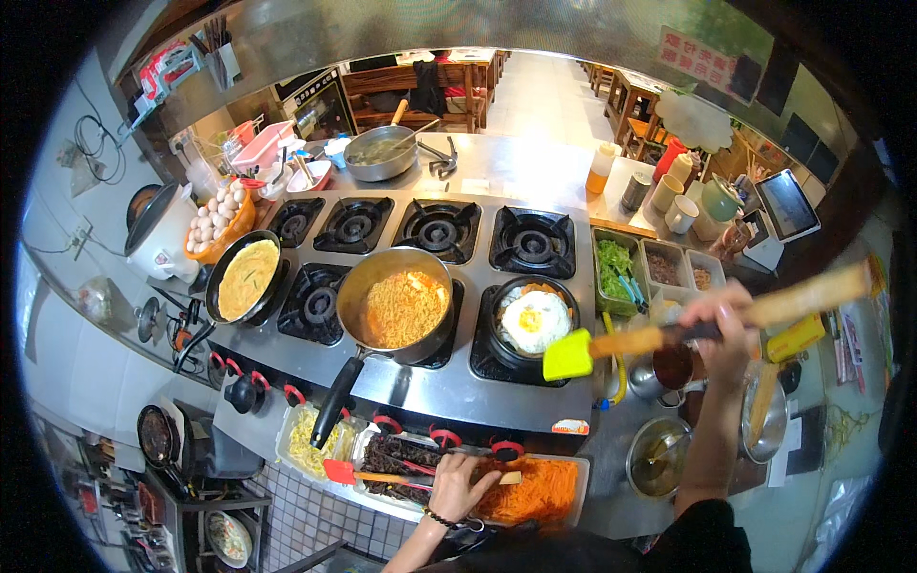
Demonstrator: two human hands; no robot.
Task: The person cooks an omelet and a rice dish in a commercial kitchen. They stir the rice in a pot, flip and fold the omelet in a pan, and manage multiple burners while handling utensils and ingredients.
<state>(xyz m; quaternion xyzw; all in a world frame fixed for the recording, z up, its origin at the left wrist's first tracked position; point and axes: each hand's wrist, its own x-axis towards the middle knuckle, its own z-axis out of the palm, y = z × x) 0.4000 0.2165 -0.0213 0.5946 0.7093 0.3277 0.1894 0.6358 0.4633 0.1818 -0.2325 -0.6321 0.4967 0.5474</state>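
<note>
My right hand (720, 336) grips a lime-green spatula (568, 356) by its wooden handle, which is blurred. The green blade is beside or over the right rim of a black bowl (499, 358) on the front right burner. A fried egg (531, 321) lies on the food in that bowl. My left hand (458, 483) is over the trays of dark shreds (401, 458) and shredded carrot (537, 487). It covers part of the wooden handle of a red spatula (339, 471) lying across them; whether the fingers grip it is unclear.
A saucepan of noodles (407, 309) sits mid-stove, its black handle (338, 401) jutting towards me. A frying pan with an omelette (248, 278) is at left, near a basket of eggs (216, 218). Lettuce (614, 265) sits right of the stove. A metal bowl (658, 458) stands near my right forearm.
</note>
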